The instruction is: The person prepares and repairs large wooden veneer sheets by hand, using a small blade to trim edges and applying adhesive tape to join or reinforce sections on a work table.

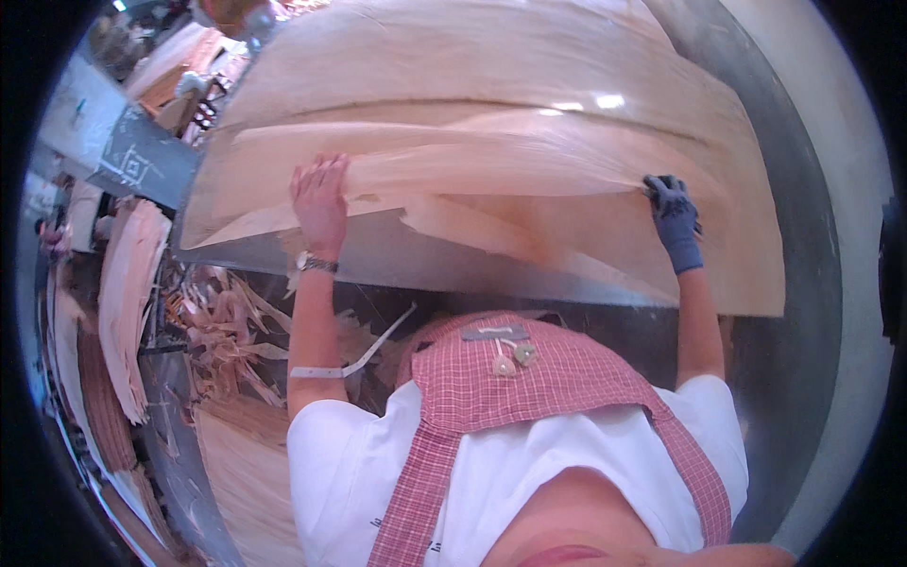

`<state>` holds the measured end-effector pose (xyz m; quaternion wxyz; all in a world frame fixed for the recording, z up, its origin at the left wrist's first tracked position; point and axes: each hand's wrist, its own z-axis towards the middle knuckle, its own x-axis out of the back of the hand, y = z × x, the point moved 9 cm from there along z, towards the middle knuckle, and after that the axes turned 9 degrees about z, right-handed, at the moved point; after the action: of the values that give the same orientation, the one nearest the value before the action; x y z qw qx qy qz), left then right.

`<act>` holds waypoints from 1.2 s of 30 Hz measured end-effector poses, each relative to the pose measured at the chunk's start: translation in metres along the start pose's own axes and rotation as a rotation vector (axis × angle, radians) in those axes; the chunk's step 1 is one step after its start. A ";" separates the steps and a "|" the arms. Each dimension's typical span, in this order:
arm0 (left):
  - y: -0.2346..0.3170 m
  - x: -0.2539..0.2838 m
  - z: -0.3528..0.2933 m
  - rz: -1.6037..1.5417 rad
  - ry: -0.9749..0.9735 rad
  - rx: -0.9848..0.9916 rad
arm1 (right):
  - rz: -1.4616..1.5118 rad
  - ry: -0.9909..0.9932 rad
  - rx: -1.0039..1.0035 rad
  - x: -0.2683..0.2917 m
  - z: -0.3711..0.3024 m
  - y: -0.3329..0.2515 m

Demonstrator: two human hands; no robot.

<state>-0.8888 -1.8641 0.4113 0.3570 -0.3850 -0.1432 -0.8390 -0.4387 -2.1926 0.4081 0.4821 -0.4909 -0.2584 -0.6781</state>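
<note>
A wide, thin sheet of wood veneer [472, 170] stretches across the table in front of me, its near edge pulled into a long fold. My left hand [321, 200], bare with a watch at the wrist, lies flat on the left part of this sheet, fingers extended. At the right end of the fold, my right hand [674, 217] wears a blue-grey glove. Its fingers are curled closed on the veneer's edge, where creases run together. More veneer [746, 274] lies underneath and to the right. Grey tabletop [364, 244] shows between the near edges.
Torn veneer scraps [227, 326] are heaped at my left. Stacked veneer strips [132, 293] stand farther left, beside a grey metal beam [142, 151]. Another veneer pile [246, 472] lies at lower left. A pale wall [850, 189] bounds the right side.
</note>
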 end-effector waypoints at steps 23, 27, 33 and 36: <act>-0.025 -0.167 -0.150 -0.014 -0.561 0.034 | 0.103 -0.486 -0.186 -0.165 0.006 -0.015; -0.025 -0.178 -0.170 0.074 -0.590 0.048 | -0.004 -0.543 -0.171 -0.226 -0.014 -0.006; -0.011 -0.168 -0.201 0.069 -0.588 0.105 | 0.178 -0.473 -0.370 -0.239 -0.062 0.037; -0.009 -0.167 -0.207 0.162 -0.547 0.134 | 0.134 -0.358 -0.322 -0.231 -0.085 0.052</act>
<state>-0.9327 -1.8829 0.1498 0.3957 -0.5827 -0.2581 -0.6613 -0.4150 -2.1907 0.1581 0.3882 -0.6897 -0.1952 -0.5793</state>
